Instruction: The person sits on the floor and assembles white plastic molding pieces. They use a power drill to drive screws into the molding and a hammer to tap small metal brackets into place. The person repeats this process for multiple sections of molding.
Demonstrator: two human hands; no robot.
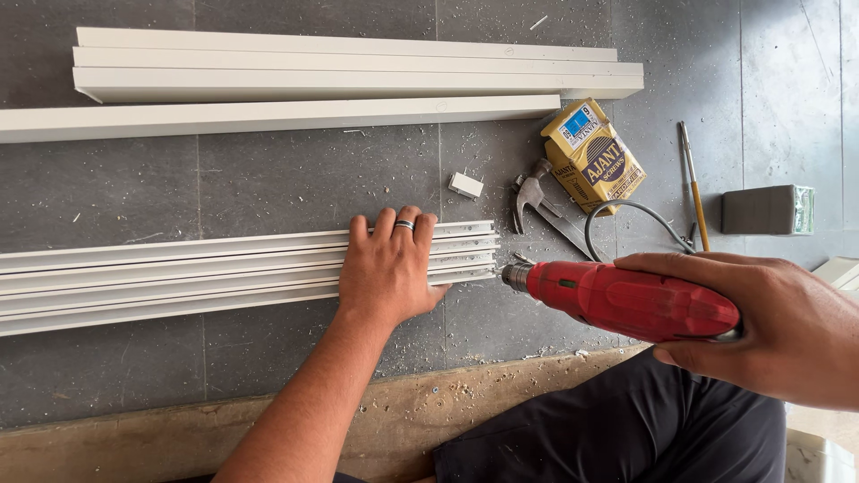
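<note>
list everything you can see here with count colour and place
channels: several, white, bundled on the floor, centre left
covers: about four, white, stacked at the top
drill: one, red, its tip at the channel ends
hammer: one, grey claw head, right of centre
box: one, yellow, beside the hammer
offcut: one, white, above the channels
rod: one, yellow, right of the box
block: one, grey, far right
cable: one, black, looped by the drill
plank: one, brown, dusty, at the bottom
left hand: flat on the channels, ring on one finger
right hand: grip shut on the drill

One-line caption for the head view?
Left hand presses white strips flat; right hand aims red drill at their ends.
</note>
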